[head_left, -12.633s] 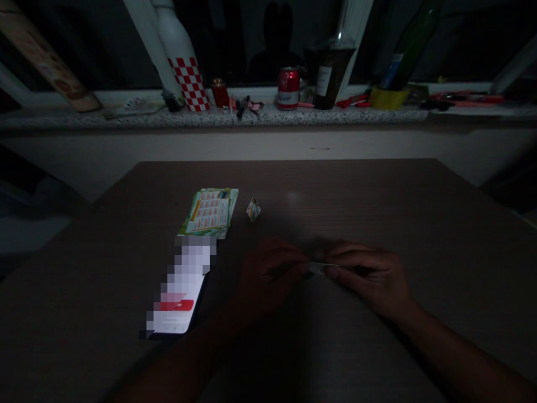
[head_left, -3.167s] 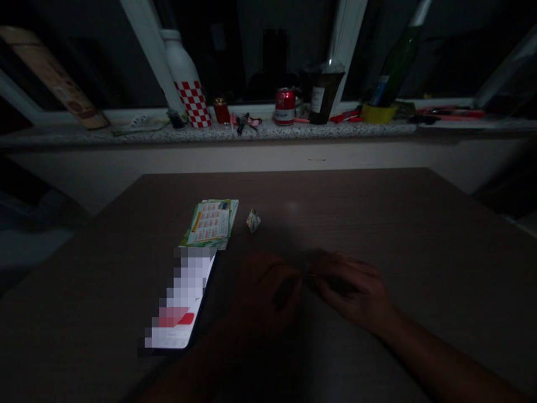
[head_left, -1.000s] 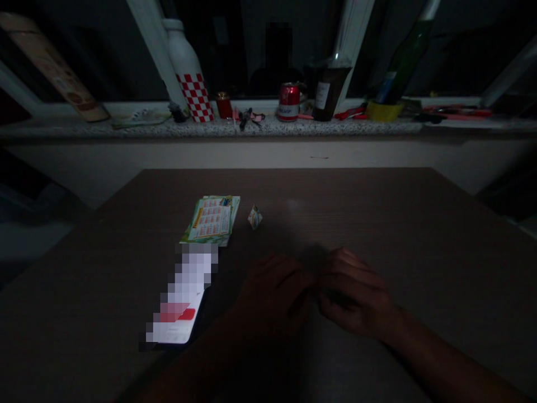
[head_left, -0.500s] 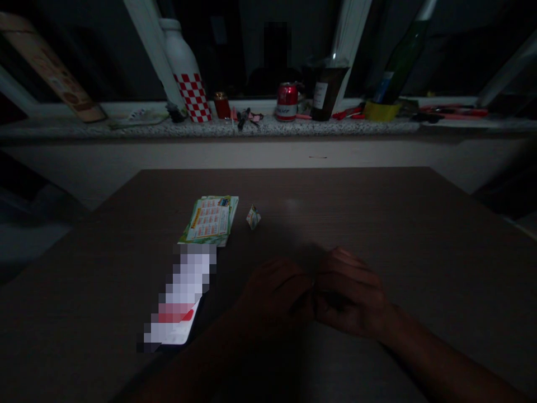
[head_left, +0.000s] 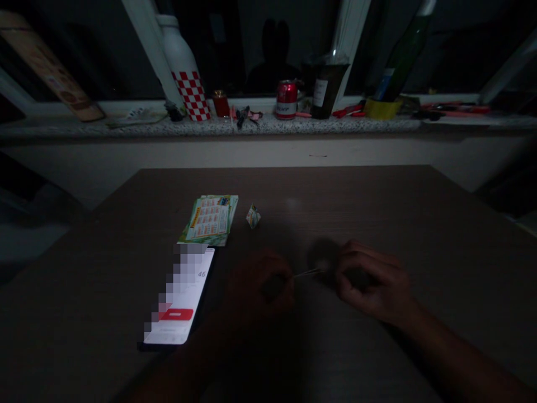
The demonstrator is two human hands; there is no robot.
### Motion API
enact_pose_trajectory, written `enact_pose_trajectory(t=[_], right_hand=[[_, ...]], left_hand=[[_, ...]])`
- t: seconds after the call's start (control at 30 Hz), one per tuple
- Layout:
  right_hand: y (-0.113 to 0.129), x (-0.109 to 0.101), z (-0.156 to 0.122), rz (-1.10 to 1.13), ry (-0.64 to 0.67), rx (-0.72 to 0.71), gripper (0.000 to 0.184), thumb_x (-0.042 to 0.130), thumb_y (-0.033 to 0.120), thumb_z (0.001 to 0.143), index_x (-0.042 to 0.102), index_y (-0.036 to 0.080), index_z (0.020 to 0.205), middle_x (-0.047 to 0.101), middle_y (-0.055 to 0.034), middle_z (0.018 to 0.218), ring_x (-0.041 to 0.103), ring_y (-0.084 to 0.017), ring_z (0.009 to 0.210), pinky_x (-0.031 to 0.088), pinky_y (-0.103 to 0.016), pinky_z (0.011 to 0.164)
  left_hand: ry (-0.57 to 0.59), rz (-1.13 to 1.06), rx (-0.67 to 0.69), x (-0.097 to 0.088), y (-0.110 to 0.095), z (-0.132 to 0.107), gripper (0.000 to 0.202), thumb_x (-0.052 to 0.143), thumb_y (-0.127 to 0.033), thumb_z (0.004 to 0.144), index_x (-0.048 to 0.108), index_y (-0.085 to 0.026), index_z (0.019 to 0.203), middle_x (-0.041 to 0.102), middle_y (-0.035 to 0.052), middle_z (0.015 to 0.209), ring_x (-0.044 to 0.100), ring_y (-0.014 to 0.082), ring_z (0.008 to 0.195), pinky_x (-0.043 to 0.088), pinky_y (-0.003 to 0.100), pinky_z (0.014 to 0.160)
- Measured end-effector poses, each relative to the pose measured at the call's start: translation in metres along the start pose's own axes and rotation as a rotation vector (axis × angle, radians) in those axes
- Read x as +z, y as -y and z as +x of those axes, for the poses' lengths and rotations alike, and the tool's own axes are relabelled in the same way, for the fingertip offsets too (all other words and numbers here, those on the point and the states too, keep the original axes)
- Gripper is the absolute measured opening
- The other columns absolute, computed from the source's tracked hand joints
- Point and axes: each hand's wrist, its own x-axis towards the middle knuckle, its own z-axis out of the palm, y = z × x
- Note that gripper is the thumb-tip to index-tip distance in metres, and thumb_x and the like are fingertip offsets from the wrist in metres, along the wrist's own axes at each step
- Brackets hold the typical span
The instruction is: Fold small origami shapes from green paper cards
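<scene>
My left hand (head_left: pixel 266 282) is dim, with its fingers closed in a pinch above the table. Out of its fingertips a thin pale strip (head_left: pixel 307 273) points toward the right; its material is too dark to make out. To the right, a short gap away, my right hand (head_left: pixel 375 280) has its fingers curled and pressed together; whether anything lies inside them is hidden. Beyond my left hand stands a small folded paper piece (head_left: pixel 253 216) with printed colours. Beside it lies a stack of printed cards (head_left: pixel 210 220), green and white with red figures.
A lit phone (head_left: pixel 184 302) lies left of my left hand. Along the granite sill (head_left: pixel 260 129) stand a checkered bottle (head_left: pixel 193 92), a red can (head_left: pixel 286 101), a lidded plastic cup (head_left: pixel 325 92) and a green bottle (head_left: pixel 398 61) by a yellow tape roll (head_left: pixel 381 109).
My hands were together and have moved apart, the right one to the right, the left one slightly left. The thin pale strip now shows between them.
</scene>
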Motion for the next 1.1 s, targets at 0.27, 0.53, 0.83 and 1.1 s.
enact_pose_trajectory(t=[0.27, 0.53, 0.83, 1.1], right_hand=[[0.004, 0.009, -0.003, 0.037, -0.012, -0.002, 0.017, 0.066, 0.009, 0.073, 0.061, 0.017, 0.088, 0.064, -0.0044, 0.073, 0.062, -0.018, 0.066, 0.052, -0.033, 0.06], [0.002, 0.011, -0.004, 0.071, -0.043, -0.001, 0.015, 0.068, 0.007, 0.074, 0.063, 0.017, 0.084, 0.066, -0.0039, 0.073, 0.064, -0.017, 0.066, 0.052, -0.032, 0.059], [0.0, 0.012, -0.007, 0.071, -0.02, 0.004, 0.021, 0.07, 0.003, 0.071, 0.061, 0.017, 0.085, 0.069, -0.0086, 0.092, 0.066, -0.019, 0.081, 0.054, -0.035, 0.068], [0.003, 0.011, -0.005, 0.08, 0.068, -0.025, 0.019, 0.065, 0.003, 0.071, 0.055, 0.018, 0.076, 0.069, -0.0104, 0.104, 0.067, -0.021, 0.09, 0.053, -0.039, 0.078]], left_hand=[[-0.036, -0.086, -0.118, 0.009, 0.004, -0.003, 0.009, 0.056, -0.01, 0.077, 0.055, -0.018, 0.074, 0.06, -0.0012, 0.071, 0.057, 0.0111, 0.064, 0.045, 0.022, 0.058], [0.022, -0.105, -0.167, 0.015, 0.005, -0.006, 0.006, 0.055, -0.013, 0.079, 0.054, -0.019, 0.077, 0.059, -0.0007, 0.074, 0.056, 0.012, 0.067, 0.045, 0.023, 0.061], [0.071, -0.071, -0.018, 0.018, 0.007, -0.009, 0.008, 0.053, -0.012, 0.08, 0.053, -0.019, 0.084, 0.059, 0.0016, 0.079, 0.057, 0.0137, 0.071, 0.046, 0.026, 0.064], [0.189, 0.066, 0.117, 0.019, 0.007, -0.015, 0.042, 0.055, -0.016, 0.082, 0.044, -0.024, 0.122, 0.062, 0.0052, 0.102, 0.059, 0.0187, 0.09, 0.049, 0.033, 0.078]])
